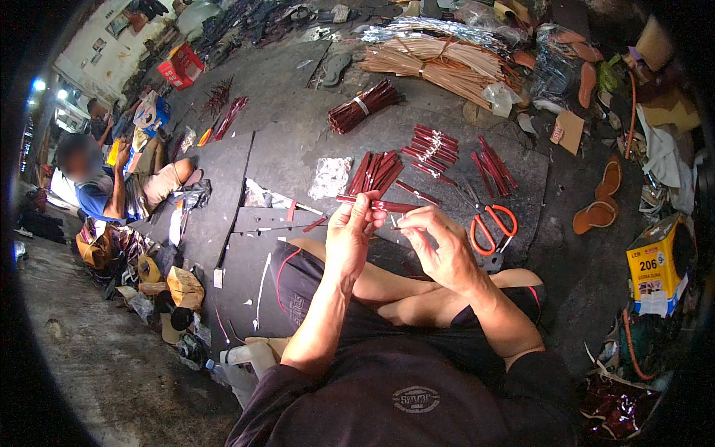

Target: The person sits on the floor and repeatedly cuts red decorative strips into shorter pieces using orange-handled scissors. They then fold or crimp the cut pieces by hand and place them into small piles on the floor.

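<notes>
My left hand (348, 242) is closed on a dark red strap (393, 206), held level above the black mat. My right hand (449, 249) comes close to it from the right, its thumb and forefinger pinching a small silvery piece (395, 222), too small to name surely. Just beyond the hands lies a fanned pile of dark red straps (376, 171). To its right is a row of red straps with silvery pieces (434, 147), and farther right, several loose straps (494, 165). Orange-handled scissors (478, 232) rest right of my right hand. A clear packet (331, 178) lies left of the pile.
A tied bundle of red strips (363, 106) lies farther off, before long tan strips (432, 61). Brown sandals (598, 214) and a yellow box (654, 264) stand at the right. Another person (104, 182) sits at the left beside bags and clutter.
</notes>
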{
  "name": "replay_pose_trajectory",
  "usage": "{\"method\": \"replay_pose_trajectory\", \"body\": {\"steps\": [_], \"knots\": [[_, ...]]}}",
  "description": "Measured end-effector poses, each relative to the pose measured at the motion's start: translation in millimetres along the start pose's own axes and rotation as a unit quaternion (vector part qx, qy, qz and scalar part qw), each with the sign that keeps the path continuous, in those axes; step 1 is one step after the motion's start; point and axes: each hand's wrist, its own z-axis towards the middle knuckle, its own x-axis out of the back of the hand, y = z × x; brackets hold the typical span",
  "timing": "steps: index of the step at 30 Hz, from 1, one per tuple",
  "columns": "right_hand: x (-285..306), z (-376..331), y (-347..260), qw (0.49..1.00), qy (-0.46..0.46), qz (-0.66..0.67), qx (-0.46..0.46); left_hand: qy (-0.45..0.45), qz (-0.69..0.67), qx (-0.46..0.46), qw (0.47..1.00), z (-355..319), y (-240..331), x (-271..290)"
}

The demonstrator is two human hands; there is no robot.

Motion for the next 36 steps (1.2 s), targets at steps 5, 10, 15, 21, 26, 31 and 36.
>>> {"method": "replay_pose_trajectory", "body": {"steps": [5,10,15,21,26,31,36], "knots": [[3,0,7,0.999,0.022,0.010,-0.043,-0.001,-0.041,0.017,0.999,-7,6,-6],[6,0,9,0.995,0.005,0.067,-0.069,-0.052,0.016,-0.011,0.998,-9,8,5],[6,-1,4,0.992,0.015,0.093,-0.086,-0.023,0.120,-0.075,0.990,-12,13,-3],[4,-1,6,0.992,0.007,0.090,-0.085,-0.038,0.174,-0.093,0.980,-15,15,-8],[2,1,11,0.995,0.001,0.060,-0.077,-0.026,0.152,-0.041,0.987,-16,10,-9],[0,2,12,0.995,0.000,0.055,-0.084,-0.032,0.156,-0.038,0.986,-16,9,-8],[-3,1,15,0.998,0.001,0.033,-0.056,-0.034,0.121,-0.038,0.991,-15,4,-5]]}}
